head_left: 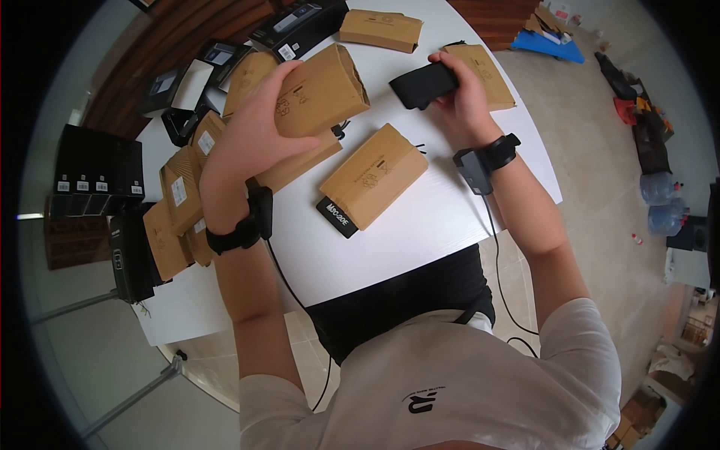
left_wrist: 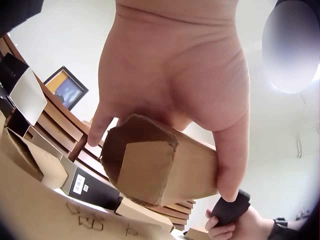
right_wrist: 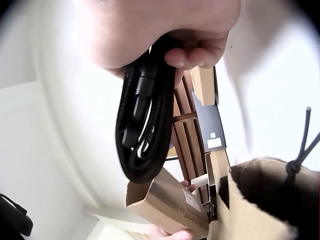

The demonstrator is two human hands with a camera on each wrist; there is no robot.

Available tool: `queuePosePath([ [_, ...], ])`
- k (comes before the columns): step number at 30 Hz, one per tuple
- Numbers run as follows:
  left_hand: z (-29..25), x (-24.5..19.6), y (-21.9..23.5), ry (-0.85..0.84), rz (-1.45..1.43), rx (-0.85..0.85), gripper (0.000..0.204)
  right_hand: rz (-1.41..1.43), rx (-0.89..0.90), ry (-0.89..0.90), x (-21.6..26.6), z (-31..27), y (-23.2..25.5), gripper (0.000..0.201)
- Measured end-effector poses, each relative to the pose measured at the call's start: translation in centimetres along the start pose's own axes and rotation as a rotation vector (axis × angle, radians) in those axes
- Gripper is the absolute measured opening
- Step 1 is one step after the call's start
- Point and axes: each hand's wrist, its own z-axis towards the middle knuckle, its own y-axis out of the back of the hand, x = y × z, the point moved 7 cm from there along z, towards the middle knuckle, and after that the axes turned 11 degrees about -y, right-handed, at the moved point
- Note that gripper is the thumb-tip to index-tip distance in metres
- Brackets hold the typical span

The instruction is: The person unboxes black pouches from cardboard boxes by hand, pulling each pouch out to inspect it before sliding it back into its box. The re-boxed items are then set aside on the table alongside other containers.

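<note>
My left hand [head_left: 251,142] grips an open-ended brown cardboard box [head_left: 322,90] above the table. The left wrist view shows the thumb along one side of this box [left_wrist: 192,170] and fingers at the other, its near end gaping. Coiled into a flat loop, a black strap [head_left: 424,85] with a buckle is held in my right hand [head_left: 469,105]; the right wrist view shows the loop [right_wrist: 167,150] hanging below the curled fingers. Between the hands on the table lies another brown box [head_left: 375,176], with a black end marked MSC-20E [head_left: 337,217] sticking out.
Brown cartons [head_left: 180,191] are heaped at the left of the white table [head_left: 352,262]. Black boxes [head_left: 300,26] stand along the back, near another carton [head_left: 381,30]. A carton [head_left: 484,75] lies beyond the right hand. Wrist cables [head_left: 495,247] trail toward the body.
</note>
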Motion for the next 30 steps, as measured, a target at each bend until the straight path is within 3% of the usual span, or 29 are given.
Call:
queuePosePath([
  [2,-0.2,-0.3,0.6,0.003,-0.053,0.003,0.093,0.191,0.133,-0.167,-0.4,-0.5,-0.6,0.021],
  [5,-0.4,-0.4,0.9,0.050,-0.144,-0.003,0.094,0.212,0.205,-0.189,-0.1,-0.8,-1.2,0.021],
  [8,-0.3,-0.3,0.6,0.046,0.000,0.035,0.092,0.158,0.247,-0.145,-0.4,-0.6,-1.8,0.023],
  [26,0.3,-2.1,-1.6,0.063,0.177,0.149,0.095,-0.253,0.067,-0.032,-1.4,-0.3,-1.3,0.033],
  [30,0.7,-2.7,-1.9,0.068,0.244,0.134,0.095,-0.278,0.127,-0.023,-1.3,-0.9,-2.2,0.035],
])
